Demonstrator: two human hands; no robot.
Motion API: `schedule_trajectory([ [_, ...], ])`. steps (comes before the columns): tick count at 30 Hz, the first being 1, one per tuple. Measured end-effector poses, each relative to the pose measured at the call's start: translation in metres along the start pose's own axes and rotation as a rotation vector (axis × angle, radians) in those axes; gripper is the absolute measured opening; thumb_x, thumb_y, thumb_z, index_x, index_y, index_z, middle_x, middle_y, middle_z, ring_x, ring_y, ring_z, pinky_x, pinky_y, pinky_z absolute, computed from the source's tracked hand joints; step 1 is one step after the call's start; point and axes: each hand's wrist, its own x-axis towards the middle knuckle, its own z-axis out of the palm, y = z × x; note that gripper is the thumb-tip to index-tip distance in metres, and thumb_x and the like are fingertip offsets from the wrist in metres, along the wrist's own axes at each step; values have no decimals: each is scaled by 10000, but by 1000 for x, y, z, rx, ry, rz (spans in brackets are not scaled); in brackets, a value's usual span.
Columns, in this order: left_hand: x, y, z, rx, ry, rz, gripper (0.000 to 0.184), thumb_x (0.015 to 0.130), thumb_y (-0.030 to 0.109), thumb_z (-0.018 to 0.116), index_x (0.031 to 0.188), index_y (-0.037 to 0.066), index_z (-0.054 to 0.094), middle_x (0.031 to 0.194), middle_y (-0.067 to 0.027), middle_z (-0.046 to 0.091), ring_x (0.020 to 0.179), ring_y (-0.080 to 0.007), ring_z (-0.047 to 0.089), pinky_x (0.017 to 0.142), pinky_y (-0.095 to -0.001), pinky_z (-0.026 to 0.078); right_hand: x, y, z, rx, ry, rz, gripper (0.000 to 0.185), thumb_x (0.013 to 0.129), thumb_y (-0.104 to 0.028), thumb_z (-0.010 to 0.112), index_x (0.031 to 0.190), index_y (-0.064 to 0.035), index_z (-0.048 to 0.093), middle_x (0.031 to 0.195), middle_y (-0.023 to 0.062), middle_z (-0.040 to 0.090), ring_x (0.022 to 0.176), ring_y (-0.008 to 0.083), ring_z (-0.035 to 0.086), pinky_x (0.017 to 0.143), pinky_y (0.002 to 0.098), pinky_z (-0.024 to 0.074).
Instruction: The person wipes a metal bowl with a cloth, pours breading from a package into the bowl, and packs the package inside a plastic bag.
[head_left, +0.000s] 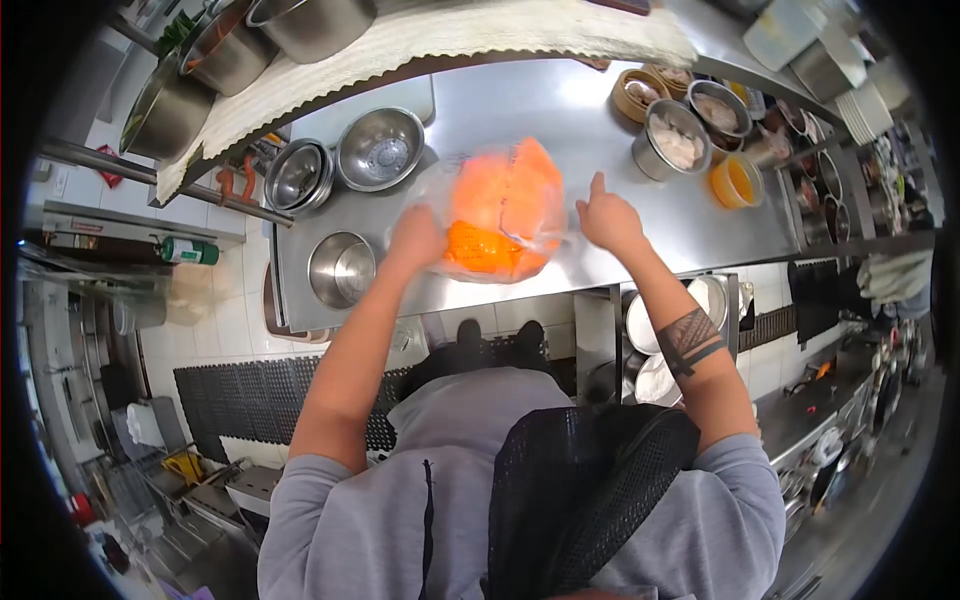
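Note:
A clear plastic bag (500, 215) with bright orange contents lies on the steel counter in front of me. What the orange stuff is, I cannot make out. My left hand (418, 240) is closed on the bag's left side, slightly blurred, with its fingertips partly hidden. To the right of the bag is my right hand (611, 220), index finger stretched away from me and thumb apart from it. It holds nothing that I can see and seems just clear of the plastic.
Metal bowls (380, 150) and an upright steel pot (342, 270) stand at the left. On the right are a pot of pale food (672, 140), bamboo steamers (640, 93) and a tub of orange liquid (737, 181). A cloth-covered shelf (450, 40) overhangs the counter's far side.

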Motion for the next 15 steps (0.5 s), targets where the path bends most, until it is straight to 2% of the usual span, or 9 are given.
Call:
schedule_trajectory([
  [2,26,14,-5,-472,51,-152,413,795,297,709,1006,-58,703,1010,-280,715,964,-402,707,837,-470,556,31,6,1,472,115,-39,683,938,-320,639,1437,90,416,1192,276,665,1129,412,655,1005,551,473],
  [3,41,17,2,-644,48,-155,433,790,314,710,1011,-58,710,1022,-274,718,968,-401,708,831,-465,554,33,-2,1,466,101,-41,683,938,-320,639,1437,90,416,1192,276,665,1129,412,655,1005,551,473],
  [5,68,28,10,-828,37,-158,453,784,331,711,1017,-58,718,1033,-268,722,972,-400,710,825,-459,553,28,-25,3,566,338,-598,705,904,-330,701,1459,0,419,1421,286,504,1286,446,525,1000,536,495],
  [6,78,38,5,-825,23,-137,446,791,333,707,1036,-39,731,1055,-259,725,980,-382,714,839,-445,554,18,-41,1,556,331,-590,705,904,-330,701,1459,0,419,1421,286,504,1286,446,525,1000,536,495],
  [8,103,48,5,-837,7,-98,441,798,335,703,1056,-20,744,1077,-249,727,989,-364,719,852,-431,555,1,-67,-6,210,45,-360,696,875,-303,734,1470,-103,433,1555,244,345,1366,446,422,987,501,518],
  [9,118,50,10,-749,-54,-132,416,834,310,698,1091,-14,736,1081,-218,735,995,-322,718,866,-407,553,13,-62,6,193,113,-351,574,858,-284,740,1365,-105,539,1394,249,532,1229,436,554,920,501,539],
  [11,143,46,26,-669,-116,-144,392,869,285,693,1126,-9,728,1086,-187,743,1002,-280,717,880,-383,551,41,-36,14,262,126,-236,503,856,-268,735,1294,-78,576,1274,233,602,1147,400,612,884,480,545],
  [13,160,38,50,-1026,-274,-15,404,869,290,758,1151,3,727,1109,-165,744,996,-250,716,896,-362,556,65,-8,22,341,138,-124,436,853,-251,729,1223,-51,613,1154,218,672,1065,364,669,848,460,552],
  [15,160,42,40,-959,-314,28,459,852,376,769,1137,19,735,1127,-169,740,1031,-268,710,922,-367,546,79,14,35,886,145,217,212,913,-230,657,916,-18,671,755,78,679,684,246,663,609,389,515],
])
